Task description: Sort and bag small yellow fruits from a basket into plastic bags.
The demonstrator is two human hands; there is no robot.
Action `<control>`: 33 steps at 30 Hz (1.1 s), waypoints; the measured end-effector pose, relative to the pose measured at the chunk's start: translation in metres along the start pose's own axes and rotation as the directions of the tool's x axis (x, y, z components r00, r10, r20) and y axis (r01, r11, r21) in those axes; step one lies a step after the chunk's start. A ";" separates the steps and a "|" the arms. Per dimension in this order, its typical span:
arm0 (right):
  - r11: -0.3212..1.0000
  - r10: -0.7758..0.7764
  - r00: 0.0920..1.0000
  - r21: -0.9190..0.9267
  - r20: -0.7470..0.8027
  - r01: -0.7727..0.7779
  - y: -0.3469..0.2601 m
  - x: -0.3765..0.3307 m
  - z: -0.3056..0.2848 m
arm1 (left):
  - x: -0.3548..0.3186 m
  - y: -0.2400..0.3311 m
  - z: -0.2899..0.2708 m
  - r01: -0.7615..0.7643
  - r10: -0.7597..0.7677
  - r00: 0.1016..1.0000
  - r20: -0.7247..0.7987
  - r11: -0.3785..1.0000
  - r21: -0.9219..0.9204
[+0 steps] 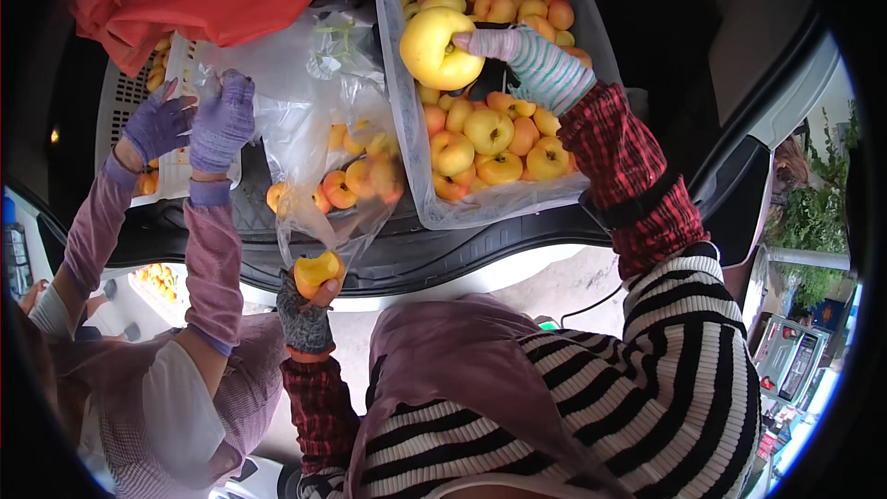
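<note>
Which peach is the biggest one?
The big pale yellow peach held by the right hand over the clear bin. It looks far larger than the orange-yellow ones heaped below it.

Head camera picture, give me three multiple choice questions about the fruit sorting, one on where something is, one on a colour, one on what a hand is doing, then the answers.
1. Where is the big yellow fruit that the right hand holds?
A. Over the grey crate of fruit
B. Inside the clear plastic bag
C. On the ground

2. What colour are the gloves of the other person on the left?
A. Red
B. Purple
C. White

3. What is the left hand doing?
A. Resting empty
B. Holding a small yellow-orange fruit just under the bag
C. Gripping the crate's rim

Answers: 1 A, the fruit is held up above the filled crate. 2 B, both of that person's hands at the bag's edge wear purple gloves. 3 B, the grey-gloved fingers are closed round the fruit below the bag.
</note>
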State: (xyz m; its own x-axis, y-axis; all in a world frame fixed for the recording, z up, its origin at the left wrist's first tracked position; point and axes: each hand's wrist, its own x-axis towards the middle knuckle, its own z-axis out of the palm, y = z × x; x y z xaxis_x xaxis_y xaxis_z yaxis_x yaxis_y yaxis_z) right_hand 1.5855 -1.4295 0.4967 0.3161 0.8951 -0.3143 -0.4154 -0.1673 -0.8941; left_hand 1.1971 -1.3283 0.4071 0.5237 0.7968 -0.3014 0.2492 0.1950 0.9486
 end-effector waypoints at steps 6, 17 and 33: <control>0.095 -0.225 0.957 -0.973 0.186 0.211 0.065 -0.027 0.111 | 0.015 0.008 0.003 -0.139 0.130 0.988 -0.089 0.984 -0.108; 0.010 0.003 0.995 -0.995 -0.102 -0.102 0.223 0.142 0.167 | 0.011 -0.010 -0.034 0.013 0.422 0.839 0.343 0.616 -0.788; -0.133 -0.329 0.859 -0.881 -0.393 -0.454 0.048 -0.117 -0.042 | 0.024 0.048 -0.001 0.025 0.412 0.801 0.434 0.701 -0.713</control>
State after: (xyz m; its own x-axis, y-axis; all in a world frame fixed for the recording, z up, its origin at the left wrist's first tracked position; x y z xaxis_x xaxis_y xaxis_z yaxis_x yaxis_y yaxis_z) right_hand 1.5649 -1.5598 0.4772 0.7430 0.6616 -0.1015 0.6634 -0.7480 -0.0198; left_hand 1.2212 -1.2996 0.4460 0.8756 0.4707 0.1080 -0.3929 0.5642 0.7262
